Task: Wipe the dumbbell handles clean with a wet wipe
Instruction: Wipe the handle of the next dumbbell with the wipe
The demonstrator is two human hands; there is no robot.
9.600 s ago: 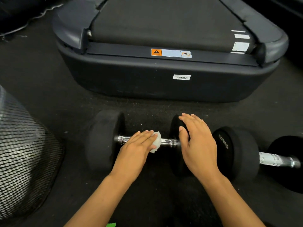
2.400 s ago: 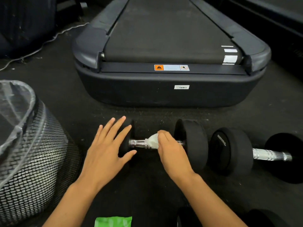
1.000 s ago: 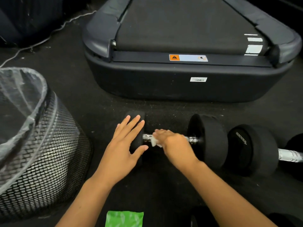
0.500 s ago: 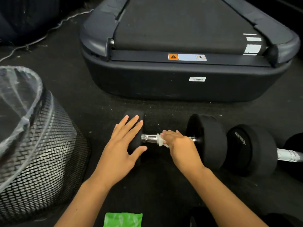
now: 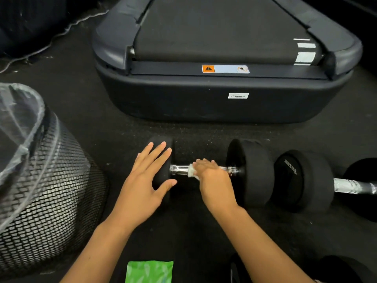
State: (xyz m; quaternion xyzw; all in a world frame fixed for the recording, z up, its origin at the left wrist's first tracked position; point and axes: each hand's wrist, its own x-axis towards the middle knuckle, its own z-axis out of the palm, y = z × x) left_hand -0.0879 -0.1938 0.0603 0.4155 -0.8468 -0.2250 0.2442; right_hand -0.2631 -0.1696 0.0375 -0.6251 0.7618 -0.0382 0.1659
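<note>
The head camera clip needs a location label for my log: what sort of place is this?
Most likely a gym or home workout room. A treadmill stands on dark flooring, and two black dumbbells lie before it, one being wiped, another beside it.

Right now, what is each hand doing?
Left hand: open, flat on the dumbbell's left weight.
Right hand: closed, holding the wet wipe on the handle.

A black dumbbell (image 5: 251,172) with a chrome handle (image 5: 180,170) lies flat on the floor at the frame's centre, a crumpled white wet wipe (image 5: 191,173) wrapped on the handle. To its right lies a second dumbbell (image 5: 304,180), its silver handle (image 5: 353,186) bare, reaching the frame's right edge.
</note>
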